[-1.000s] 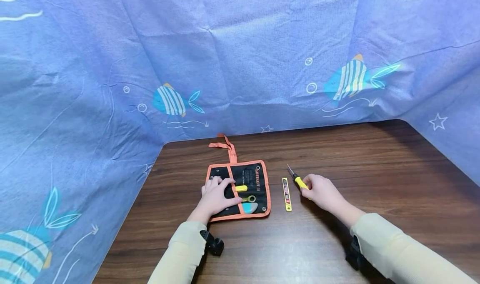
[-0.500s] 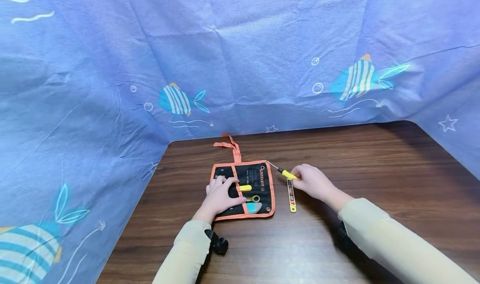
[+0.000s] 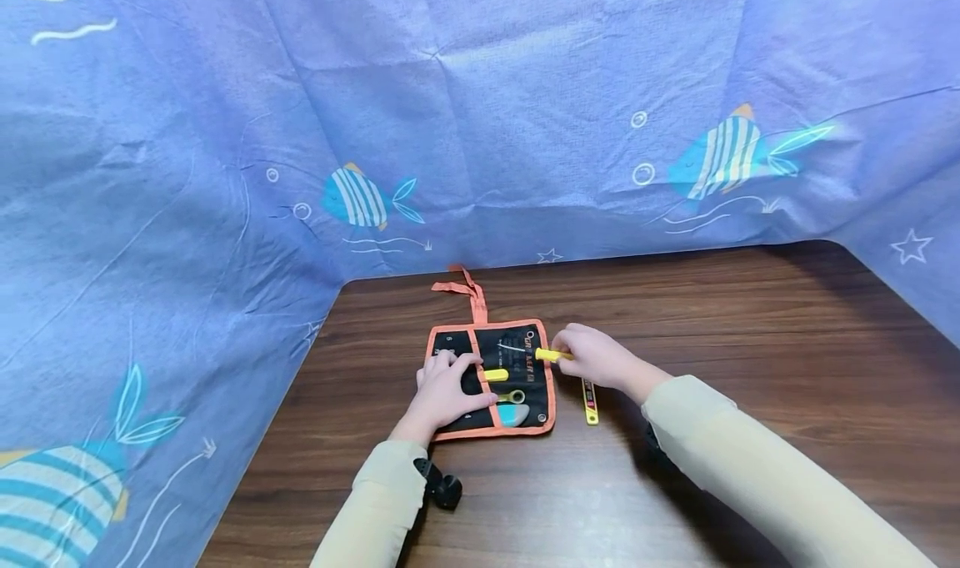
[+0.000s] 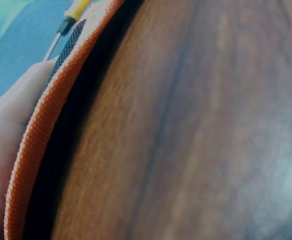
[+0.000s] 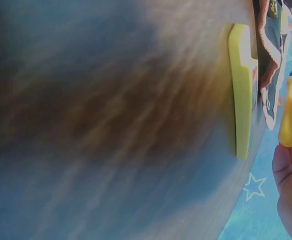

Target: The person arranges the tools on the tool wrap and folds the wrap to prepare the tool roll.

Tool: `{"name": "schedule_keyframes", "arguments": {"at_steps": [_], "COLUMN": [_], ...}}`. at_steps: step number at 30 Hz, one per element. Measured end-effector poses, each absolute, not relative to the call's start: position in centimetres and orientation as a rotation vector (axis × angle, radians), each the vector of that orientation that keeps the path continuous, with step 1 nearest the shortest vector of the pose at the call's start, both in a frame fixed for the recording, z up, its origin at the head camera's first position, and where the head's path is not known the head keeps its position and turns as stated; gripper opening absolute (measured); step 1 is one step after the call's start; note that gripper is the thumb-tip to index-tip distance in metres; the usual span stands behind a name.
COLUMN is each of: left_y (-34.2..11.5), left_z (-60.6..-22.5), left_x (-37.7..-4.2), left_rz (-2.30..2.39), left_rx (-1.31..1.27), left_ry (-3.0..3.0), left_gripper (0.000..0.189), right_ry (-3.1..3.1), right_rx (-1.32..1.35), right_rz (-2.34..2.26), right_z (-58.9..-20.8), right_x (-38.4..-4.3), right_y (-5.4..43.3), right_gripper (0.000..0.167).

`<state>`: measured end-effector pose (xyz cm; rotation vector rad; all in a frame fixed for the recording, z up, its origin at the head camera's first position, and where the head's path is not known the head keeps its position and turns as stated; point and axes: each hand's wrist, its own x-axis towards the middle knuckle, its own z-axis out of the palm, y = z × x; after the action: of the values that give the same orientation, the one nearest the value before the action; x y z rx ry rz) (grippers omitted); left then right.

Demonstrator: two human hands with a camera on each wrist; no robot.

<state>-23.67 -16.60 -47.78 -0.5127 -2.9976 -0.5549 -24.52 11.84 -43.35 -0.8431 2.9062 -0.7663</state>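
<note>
My left hand (image 3: 444,391) rests on a black tool pouch (image 3: 536,393) with orange trim, its thumb and fingers spread along the pocket's edge. From that pocket stick out a yellow-ended tool (image 3: 496,375), a ring-ended wrench (image 3: 516,396) and a teal-and-grey tool (image 3: 514,415). My right hand (image 3: 602,359) pinches the yellow handle of a screwdriver (image 3: 550,354). Its thin shaft lies over the pouch's upper flap, pointing left toward the pocket edge. In the right wrist view, thumb and fingers close round the screwdriver (image 5: 289,112); the left wrist view shows the pouch's orange edge (image 4: 51,115) close up.
A flat yellow case (image 3: 591,405) with a printed label lies right of the pouch, partly hidden by my right hand. Orange ties (image 3: 477,301) stretch from the pouch toward the back. A blue fish-patterned curtain (image 3: 480,118) bounds the brown table (image 3: 712,301).
My right hand has carried the screwdriver leftward, past the yellow case and over the pouch, its shaft swinging to point left. My left hand keeps its place on the pouch; the view has shifted slightly.
</note>
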Motion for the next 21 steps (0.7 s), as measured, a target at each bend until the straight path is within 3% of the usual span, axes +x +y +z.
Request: {"name": "schedule_keyframes", "arguments": {"at_steps": [7,21], "left_y": [-16.6,-16.7], "left_z": [-47.8,-47.7], "left_x": [-23.7,-23.6], "left_rz": [-0.554,-0.548], "left_rx": [-0.507,-0.515], "left_ry": [-3.002,-2.995], "left_gripper": [0.071,0.07], "right_ry": [2.891,2.891], "right_rx": [-0.976,-0.982], "right_rz": [-0.659,-0.504], "right_z": [-43.2,-43.2], "right_x": [-25.4,-26.3], "right_y": [10.7,7.8], "right_gripper": [0.014,0.016]}}
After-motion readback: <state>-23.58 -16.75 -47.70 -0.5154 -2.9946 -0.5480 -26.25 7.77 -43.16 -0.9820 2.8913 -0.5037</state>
